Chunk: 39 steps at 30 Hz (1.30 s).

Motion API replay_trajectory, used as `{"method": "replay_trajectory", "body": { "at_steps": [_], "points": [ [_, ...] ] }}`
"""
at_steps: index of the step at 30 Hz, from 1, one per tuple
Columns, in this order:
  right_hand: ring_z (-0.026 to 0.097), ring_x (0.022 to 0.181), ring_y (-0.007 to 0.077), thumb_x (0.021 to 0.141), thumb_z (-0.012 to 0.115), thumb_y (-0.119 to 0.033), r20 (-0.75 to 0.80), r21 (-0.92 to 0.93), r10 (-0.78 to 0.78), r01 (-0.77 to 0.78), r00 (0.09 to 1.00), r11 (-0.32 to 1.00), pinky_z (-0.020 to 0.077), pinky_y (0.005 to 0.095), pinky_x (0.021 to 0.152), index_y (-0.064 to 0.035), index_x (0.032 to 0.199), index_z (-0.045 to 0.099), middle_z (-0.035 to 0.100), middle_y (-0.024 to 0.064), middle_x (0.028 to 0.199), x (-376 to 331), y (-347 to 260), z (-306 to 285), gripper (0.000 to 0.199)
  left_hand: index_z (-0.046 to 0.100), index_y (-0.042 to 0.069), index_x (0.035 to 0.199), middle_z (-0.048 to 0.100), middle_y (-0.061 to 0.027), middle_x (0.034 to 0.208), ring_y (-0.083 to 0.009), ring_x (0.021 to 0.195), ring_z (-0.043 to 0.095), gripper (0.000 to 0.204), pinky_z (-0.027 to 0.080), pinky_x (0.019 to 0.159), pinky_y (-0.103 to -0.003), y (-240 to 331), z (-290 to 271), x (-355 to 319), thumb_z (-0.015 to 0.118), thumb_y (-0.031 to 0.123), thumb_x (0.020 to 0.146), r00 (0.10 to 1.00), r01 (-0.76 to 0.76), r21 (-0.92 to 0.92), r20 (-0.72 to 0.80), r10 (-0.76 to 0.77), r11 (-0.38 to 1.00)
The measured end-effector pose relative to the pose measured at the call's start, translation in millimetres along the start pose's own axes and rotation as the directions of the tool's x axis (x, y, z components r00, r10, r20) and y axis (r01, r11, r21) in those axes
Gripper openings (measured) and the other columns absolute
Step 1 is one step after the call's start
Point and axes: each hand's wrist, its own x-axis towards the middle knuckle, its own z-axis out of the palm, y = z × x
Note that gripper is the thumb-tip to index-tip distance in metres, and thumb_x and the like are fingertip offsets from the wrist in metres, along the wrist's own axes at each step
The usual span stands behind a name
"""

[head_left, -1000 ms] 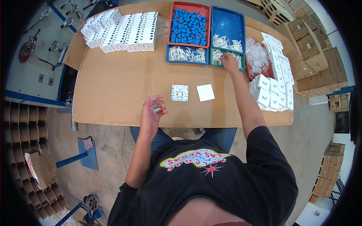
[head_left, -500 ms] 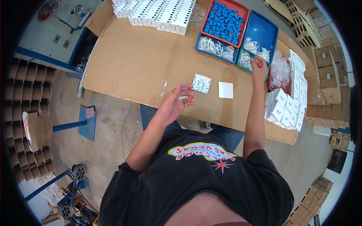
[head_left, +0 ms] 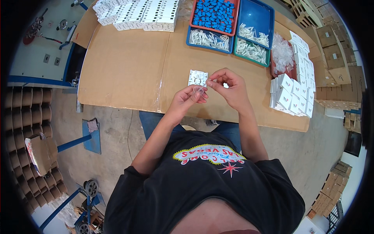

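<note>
You are holding a clear plastic piece point(head_left: 199, 92) between the thumb and curled fingers of your left hand point(head_left: 184, 101), while your right hand point(head_left: 232, 89) is pinching what looks like a small pale part point(head_left: 209, 82) at its upper edge; exactly what is sitting between those fingertips is too small to tell. Both hands are meeting above the near side of the cardboard-covered table point(head_left: 124, 66), just short of the white square base point(head_left: 198, 76). If you are pressing unevenly, the thin clear piece could be twisting out of your left fingers or cracking, I judge. If your right pinch is loosening, the part could be dropping onto the cardboard, or rolling over the near edge to the floor point(head_left: 113, 144). Because your fingers are covering the contact, a crooked fit could be going unseen. With the base lying so close, your knuckles could be nudging it askew.
</note>
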Motion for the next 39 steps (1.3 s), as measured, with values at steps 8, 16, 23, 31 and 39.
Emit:
{"method": "replay_trajectory", "body": {
  "at_steps": [8, 16, 23, 31, 39],
  "points": [
    [0.051, 0.067, 0.0016, 0.088, 0.076, -0.004, 0.163, -0.114, 0.054, -0.036, 0.985, 0.993, 0.0401, 0.0203, 0.06, -0.0033, 0.096, 0.07, 0.067, -0.0031, 0.082, 6.2, -8.6, 9.4, 0.009, 0.063, 0.002, 0.123, 0.07, -0.0068, 0.106, -0.0142, 0.098, 0.066, 0.04, 0.052, 0.093, -0.031, -9.4, -6.2, -7.1, 0.056, 0.036, 0.105, 0.999, 0.023, 0.01, -0.047, -0.023, 1.0],
    [0.06, 0.086, 0.0125, 0.092, 0.069, -0.005, 0.282, -0.179, -0.128, 0.183, 0.951, 0.967, 0.0446, 0.0247, 0.069, -0.0025, 0.1, 0.07, 0.067, 0.0042, 0.102, -0.4, -8.4, 18.8, 0.008, 0.065, 0.002, 0.118, 0.069, -0.0078, 0.106, -0.0156, 0.098, 0.067, 0.049, 0.053, 0.092, -0.033, -3.4, -2.2, -9.6, 0.046, 0.045, 0.108, 0.993, 0.051, -0.107, -0.097, -0.061, 0.993],
    [0.063, 0.084, 0.0142, 0.09, 0.07, -0.007, 0.386, -0.294, -0.051, 0.175, 0.921, 0.94, 0.0483, 0.0278, 0.068, -0.0034, 0.099, 0.069, 0.069, 0.005, 0.106, 6.0, -13.8, -2.8, 0.009, 0.065, -0.001, 0.116, 0.069, -0.0084, 0.108, -0.0163, 0.105, 0.068, 0.044, 0.053, 0.091, -0.031, -3.3, 0.9, -10.0, 0.048, 0.039, 0.108, 0.999, 0.026, 0.053, -0.049, -0.023, 0.998],
    [0.056, 0.069, 0.0061, 0.089, 0.073, -0.007, 0.237, -0.315, 0.054, 0.024, 0.97, 0.949, 0.0426, 0.0231, 0.06, -0.0051, 0.1, 0.068, 0.066, -0.001, 0.085, -0.5, -16.1, 8.1, 0.013, 0.067, -0.001, 0.108, 0.07, -0.0052, 0.104, -0.0091, 0.094, 0.063, 0.017, 0.049, 0.088, -0.024, -12.3, 2.2, -9.0, 0.062, 0.015, 0.103, 0.89, -0.208, 0.291, -0.339, 0.304, 0.934],
    [0.054, 0.07, 0.0031, 0.092, 0.073, -0.012, -0.044, 0.105, 0.116, -0.111, 0.992, 0.988, 0.041, 0.0208, 0.06, -0.0031, 0.106, 0.071, 0.065, -0.0025, 0.081, -9.5, 14.6, 36.3, 0.016, 0.067, 0.0, 0.11, 0.071, -0.0055, 0.1, -0.0096, 0.091, 0.065, 0.023, 0.054, 0.083, -0.027, -11.3, 7.0, -6.7, 0.058, 0.021, 0.105, 0.865, -0.189, 0.169, -0.437, 0.245, 0.967]
  ]
}}
